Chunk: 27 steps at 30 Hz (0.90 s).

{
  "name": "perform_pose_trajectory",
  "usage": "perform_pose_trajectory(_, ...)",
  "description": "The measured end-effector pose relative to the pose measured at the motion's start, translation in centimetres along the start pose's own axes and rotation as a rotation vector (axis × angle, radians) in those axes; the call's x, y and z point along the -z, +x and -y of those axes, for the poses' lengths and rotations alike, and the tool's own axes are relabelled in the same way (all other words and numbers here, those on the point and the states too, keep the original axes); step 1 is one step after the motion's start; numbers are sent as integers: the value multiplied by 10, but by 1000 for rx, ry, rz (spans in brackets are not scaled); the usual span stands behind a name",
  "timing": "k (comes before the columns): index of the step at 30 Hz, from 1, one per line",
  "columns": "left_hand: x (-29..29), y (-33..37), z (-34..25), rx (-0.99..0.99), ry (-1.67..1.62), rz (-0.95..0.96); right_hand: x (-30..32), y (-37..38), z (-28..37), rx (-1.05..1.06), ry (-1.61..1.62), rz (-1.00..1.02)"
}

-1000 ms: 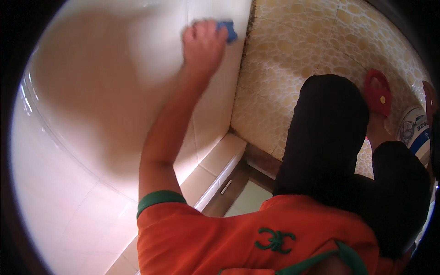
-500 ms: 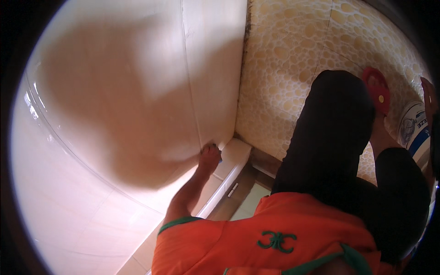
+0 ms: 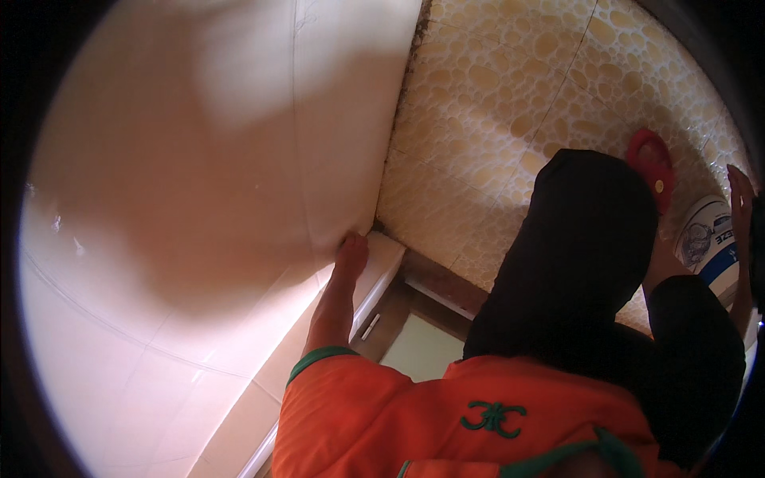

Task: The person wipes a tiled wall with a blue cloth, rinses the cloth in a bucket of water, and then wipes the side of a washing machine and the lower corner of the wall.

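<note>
My left hand [image 3: 352,251] reaches out to the pale wall tiles [image 3: 231,199], low down at the corner where wall, floor and ledge meet. Its fingers are curled and pressed close to the wall. Whatever lies under them is hidden by the hand. At the far right edge of the view hangs my right hand [image 3: 739,191], its fingers stretched out and nothing seen in them. Beside that hand stands a white bucket [image 3: 713,239] with blue markings, partly cut off by my arm and leg.
Yellow pebble-patterned floor tiles [image 3: 478,143] stretch ahead. A tiled ledge [image 3: 381,267] runs along the wall's foot, next to a frame with a light panel [image 3: 422,348]. My bent knee [image 3: 590,207] in dark trousers and a red sandal [image 3: 652,163] take up the right side.
My left hand has slid along the wall toward the corner. The blue edge of the thing that showed beside its fingers is now out of sight. The whole view has shifted slightly.
</note>
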<state>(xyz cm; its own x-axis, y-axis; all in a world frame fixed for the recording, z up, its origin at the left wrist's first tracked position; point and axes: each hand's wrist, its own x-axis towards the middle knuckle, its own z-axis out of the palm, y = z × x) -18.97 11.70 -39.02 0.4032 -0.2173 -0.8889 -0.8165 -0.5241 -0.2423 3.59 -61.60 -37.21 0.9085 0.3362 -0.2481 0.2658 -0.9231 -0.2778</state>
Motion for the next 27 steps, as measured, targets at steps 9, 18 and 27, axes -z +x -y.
perform_pose_trajectory(9,104,161,60,-3,142,-107,-10,6,-12,-41,-15,1)
perform_pose_trajectory(18,204,222,130,236,-38,-926,-55,-4,-76,-177,102,78)
perform_pose_trajectory(27,225,227,25,627,-1223,-612,-38,-18,-42,-195,227,-40)
